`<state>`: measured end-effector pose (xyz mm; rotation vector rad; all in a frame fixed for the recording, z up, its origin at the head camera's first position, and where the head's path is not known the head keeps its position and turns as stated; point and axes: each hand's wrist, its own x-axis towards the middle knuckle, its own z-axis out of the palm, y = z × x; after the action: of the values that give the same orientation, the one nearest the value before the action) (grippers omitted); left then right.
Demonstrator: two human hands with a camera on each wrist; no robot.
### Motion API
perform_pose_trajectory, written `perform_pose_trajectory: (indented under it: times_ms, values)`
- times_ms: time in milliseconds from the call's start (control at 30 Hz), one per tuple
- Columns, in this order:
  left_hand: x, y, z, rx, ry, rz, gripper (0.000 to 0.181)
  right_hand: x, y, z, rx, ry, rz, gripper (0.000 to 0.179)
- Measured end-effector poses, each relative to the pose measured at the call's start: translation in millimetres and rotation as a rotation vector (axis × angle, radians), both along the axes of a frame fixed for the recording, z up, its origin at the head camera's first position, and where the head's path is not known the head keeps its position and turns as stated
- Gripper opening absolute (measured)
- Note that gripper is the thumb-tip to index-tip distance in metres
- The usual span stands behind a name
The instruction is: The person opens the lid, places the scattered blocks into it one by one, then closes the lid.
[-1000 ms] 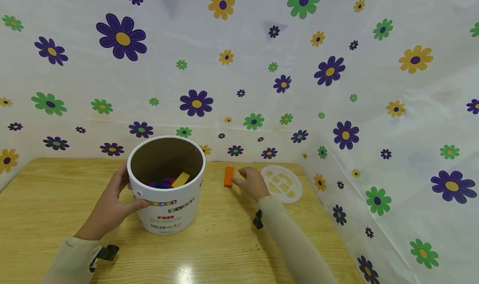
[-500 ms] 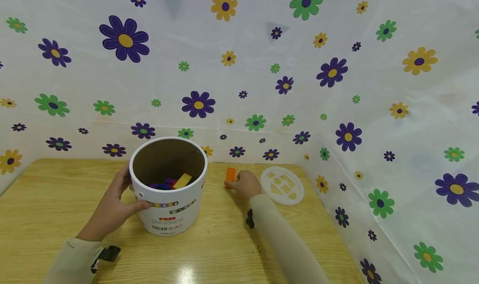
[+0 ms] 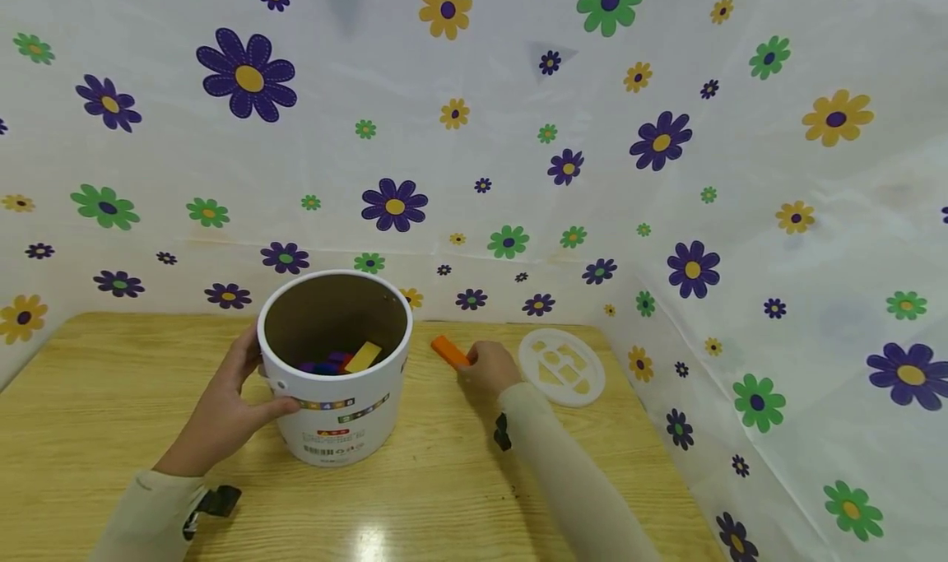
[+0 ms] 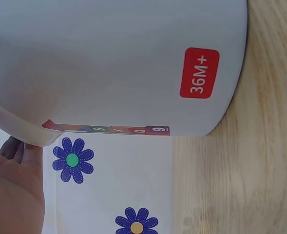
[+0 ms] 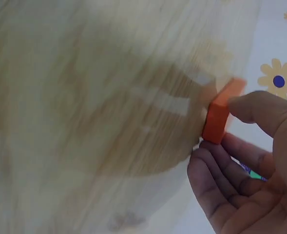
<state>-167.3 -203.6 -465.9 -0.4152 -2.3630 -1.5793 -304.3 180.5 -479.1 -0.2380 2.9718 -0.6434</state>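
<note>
A white bucket [image 3: 336, 426] with printed coloured strips stands on the table in the head view. Inside it lie a yellow block [image 3: 364, 357] and several purple, blue and red ones. My left hand [image 3: 218, 410] holds the bucket's left side, thumb across the front and fingers behind the wall. The left wrist view shows the bucket's side close up with a red 36M+ label [image 4: 200, 73]. To the right of the bucket, my right hand [image 3: 491, 370] pinches an orange block [image 3: 448, 350] by its near end. In the right wrist view the thumb presses on the block's face.
A white oval plastic piece with cut-out shapes [image 3: 573, 398] lies on the table beside the right hand. The wooden table [image 3: 422, 496] meets a white flower-printed sheet [image 3: 511, 93] at the back and right.
My right hand has closed on the orange block, which has turned from upright in view to slanting, its far end pointing left. The left hand keeps its hold on the bucket.
</note>
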Motion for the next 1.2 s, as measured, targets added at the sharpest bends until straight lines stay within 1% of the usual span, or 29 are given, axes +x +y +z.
perform_pose_trajectory:
  times_ms: [133, 300, 500, 633, 800, 933, 1067, 1200]
  values:
    - [0.0, -0.2, 0.0, -0.001, 0.005, -0.003, 0.114, 4.8, 13, 0.8, 0.031, 0.018, 0.076, 0.017]
    - [-0.5, 0.5, -0.8, -0.003, 0.003, -0.008, 0.114, 6.8, 27, -6.5, 0.051, 0.056, 0.144, 0.012]
    - [-1.3, 0.5, -0.7, 0.005, -0.004, -0.009, 0.115, 8.7, 33, -6.3, 0.065, 0.074, 0.200, 0.018]
    - [-0.9, -0.4, -0.3, 0.006, -0.012, -0.007, 0.115, 11.4, 34, -6.9, 0.055, 0.070, 0.199, 0.021]
    - [0.3, -3.0, 0.1, 0.004, -0.029, 0.005, 0.115, 11.7, 37, -14.7, 0.002, 0.086, 0.200, 0.024]
    - [1.6, -4.7, -1.2, -0.005, -0.025, 0.013, 0.114, 11.5, 38, -18.9, -0.040, 0.081, 0.202, 0.027]
    - [2.0, -2.9, -1.9, -0.023, -0.021, 0.016, 0.112, 11.1, 42, -19.4, -0.042, 0.067, 0.195, 0.027]
    - [-0.1, 0.0, 0.4, -0.004, -0.034, 0.012, 0.113, 11.3, 46, -18.5, -0.059, 0.061, 0.189, 0.027]
